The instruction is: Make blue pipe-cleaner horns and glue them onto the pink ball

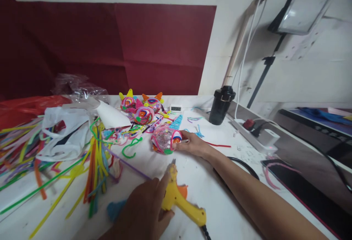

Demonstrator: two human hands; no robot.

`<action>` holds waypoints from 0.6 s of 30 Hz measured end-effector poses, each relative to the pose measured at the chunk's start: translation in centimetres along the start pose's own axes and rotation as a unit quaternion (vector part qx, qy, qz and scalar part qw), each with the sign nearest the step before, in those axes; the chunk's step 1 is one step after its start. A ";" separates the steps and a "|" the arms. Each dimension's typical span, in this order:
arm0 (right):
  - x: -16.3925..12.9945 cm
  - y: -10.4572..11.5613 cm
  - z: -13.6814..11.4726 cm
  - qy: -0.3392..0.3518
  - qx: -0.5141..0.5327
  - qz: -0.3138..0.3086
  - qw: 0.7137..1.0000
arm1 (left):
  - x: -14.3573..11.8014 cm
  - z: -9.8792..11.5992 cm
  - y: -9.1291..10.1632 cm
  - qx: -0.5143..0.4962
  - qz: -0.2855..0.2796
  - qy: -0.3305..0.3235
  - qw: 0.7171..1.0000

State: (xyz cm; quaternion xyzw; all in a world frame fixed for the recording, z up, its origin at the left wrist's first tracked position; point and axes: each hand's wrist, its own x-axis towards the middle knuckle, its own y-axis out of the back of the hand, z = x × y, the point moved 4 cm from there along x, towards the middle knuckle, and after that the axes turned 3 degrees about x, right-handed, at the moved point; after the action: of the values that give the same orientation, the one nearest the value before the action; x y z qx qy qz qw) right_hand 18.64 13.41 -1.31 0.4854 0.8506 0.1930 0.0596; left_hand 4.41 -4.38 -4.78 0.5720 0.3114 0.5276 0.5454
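My right hand (190, 144) is closed on the right side of a round craft ball (165, 139). The ball has a clear, glittery middle, coiled pink and orange pipe cleaners, a blue cone on top and a green spot below. In the lower middle, my left hand (143, 209) is closed around the rear of a yellow hot glue gun (176, 196). The gun's nozzle points away from me, just below the ball. A purple pipe cleaner (129, 167) runs up to the left hand; whether the fingers hold it is hidden. Beside the wrist lies a blue fuzzy piece (115, 210).
Several finished craft balls (144, 114) stand at the back by a small digital clock (176, 108). Loose pipe cleaners (96, 163) and a white bag (64, 137) spread over the left. A black bottle (220, 106), a power strip (255, 137) and a black mat (299, 188) are at right.
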 end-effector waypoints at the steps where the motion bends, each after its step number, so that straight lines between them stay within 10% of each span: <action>1: 0.0 0.0 0.0 0.004 0.003 -0.006 1.000 | -0.2 0.0 0.4 0.005 0.017 -0.011 1.000; 7: 0.2 -0.1 0.4 -0.001 0.007 -0.020 1.000 | -0.7 -1.7 4.0 0.010 0.100 0.011 0.995; 18: -0.1 -0.1 0.0 -0.013 0.014 -0.033 0.999 | -1.2 -1.8 3.1 -0.069 -0.009 0.036 0.997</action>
State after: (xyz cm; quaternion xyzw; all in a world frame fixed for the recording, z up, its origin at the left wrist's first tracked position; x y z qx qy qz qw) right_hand 18.61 13.23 -1.33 0.4607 0.8678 0.1728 0.0699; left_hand 1.75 -5.59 -2.39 0.5111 0.2992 0.5628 0.5767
